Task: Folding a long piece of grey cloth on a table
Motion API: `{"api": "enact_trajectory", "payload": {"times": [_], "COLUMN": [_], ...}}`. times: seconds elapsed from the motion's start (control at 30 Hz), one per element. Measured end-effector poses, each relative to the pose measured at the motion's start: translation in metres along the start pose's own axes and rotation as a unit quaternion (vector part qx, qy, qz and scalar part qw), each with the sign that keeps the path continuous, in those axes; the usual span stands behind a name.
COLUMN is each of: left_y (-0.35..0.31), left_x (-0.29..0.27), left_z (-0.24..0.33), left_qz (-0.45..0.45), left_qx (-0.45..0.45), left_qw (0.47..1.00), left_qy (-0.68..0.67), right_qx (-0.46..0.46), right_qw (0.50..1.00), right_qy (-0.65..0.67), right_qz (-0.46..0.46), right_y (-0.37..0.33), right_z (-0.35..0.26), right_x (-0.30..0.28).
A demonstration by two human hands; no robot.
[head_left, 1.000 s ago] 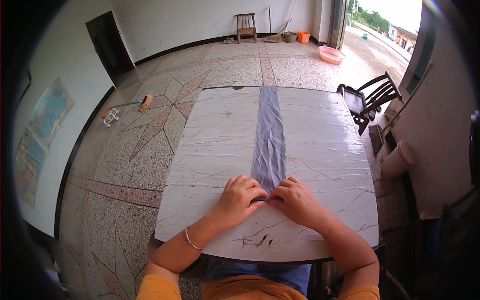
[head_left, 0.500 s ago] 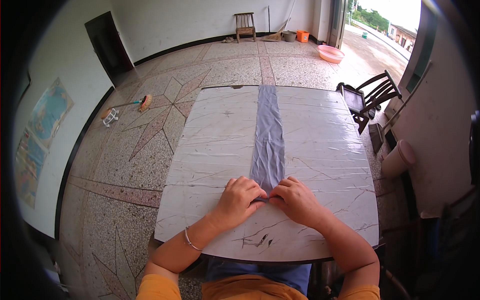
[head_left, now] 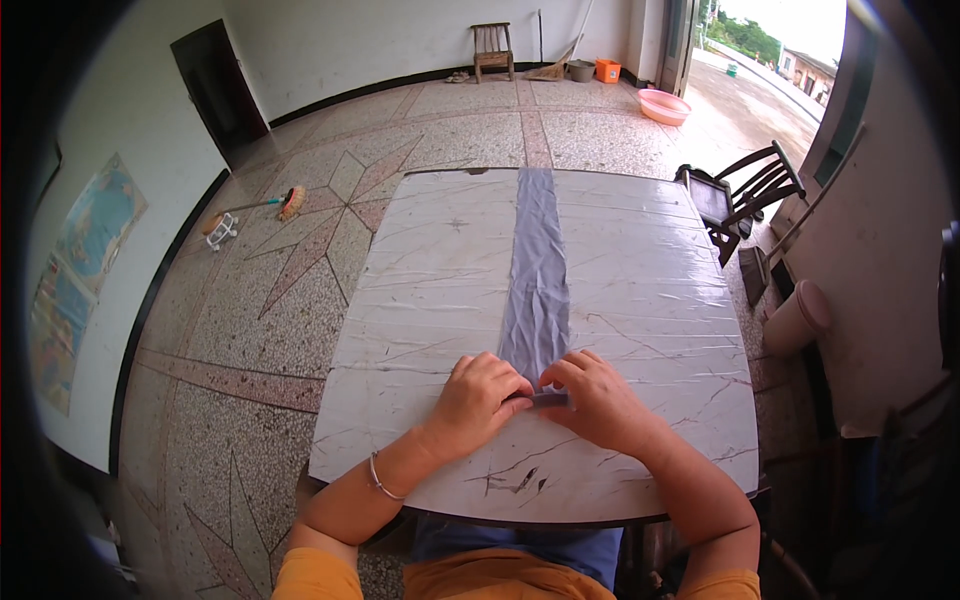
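Note:
A long strip of grey-blue cloth (head_left: 538, 270) runs from the far edge of the table (head_left: 640, 260) toward me, wrinkled along its nearer half. Its near end is turned up into a small narrow roll (head_left: 552, 400). My left hand (head_left: 478, 392) pinches the left end of that roll between thumb and fingers. At the roll's right end, my right hand (head_left: 598, 400) has its thumb and forefinger parted, one on the near side and one on the far side. Part of the roll is hidden behind my fingers.
A dark wooden chair (head_left: 735, 200) stands off the table's right side, near a dustpan (head_left: 755, 275) and a pink bin (head_left: 797, 318). A mop (head_left: 290, 203) lies on the floor at left. Along the far wall are a chair (head_left: 492, 52), buckets (head_left: 607, 71) and a pink basin (head_left: 663, 107).
My right thumb and fingers have parted from their pinch, so more of the rolled end shows between them. My left hand stays nearly where it was.

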State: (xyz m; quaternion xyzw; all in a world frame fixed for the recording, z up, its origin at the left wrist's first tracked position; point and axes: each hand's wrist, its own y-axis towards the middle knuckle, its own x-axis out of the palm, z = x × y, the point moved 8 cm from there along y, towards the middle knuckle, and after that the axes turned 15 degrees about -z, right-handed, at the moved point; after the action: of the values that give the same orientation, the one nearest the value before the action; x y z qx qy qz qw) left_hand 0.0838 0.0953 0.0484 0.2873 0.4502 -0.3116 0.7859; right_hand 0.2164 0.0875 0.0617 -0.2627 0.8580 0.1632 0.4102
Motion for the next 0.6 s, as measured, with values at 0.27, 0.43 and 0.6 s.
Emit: {"api": "enact_trajectory", "payload": {"times": [0.27,0.43,0.6], "left_y": [0.001,0.002,0.0], "left_x": [0.0,-0.004,0.001], "left_z": [0.001,-0.001,-0.008], "left_qz": [0.005,0.006,-0.004], "left_qx": [0.001,-0.029,-0.012], "left_qw": [1.0,0.999,1.0], "left_qy": [-0.011,-0.037,-0.017], "right_qx": [-0.006,-0.006,-0.007], "right_qw": [0.999,1.0,1.0], "right_qy": [-0.03,-0.027,-0.025], "right_qz": [-0.02,-0.007,-0.007], "right_y": [-0.002,-0.002,-0.001], "right_z": [0.009,0.011,0.002], "right_x": [0.01,0.01,0.004]}}
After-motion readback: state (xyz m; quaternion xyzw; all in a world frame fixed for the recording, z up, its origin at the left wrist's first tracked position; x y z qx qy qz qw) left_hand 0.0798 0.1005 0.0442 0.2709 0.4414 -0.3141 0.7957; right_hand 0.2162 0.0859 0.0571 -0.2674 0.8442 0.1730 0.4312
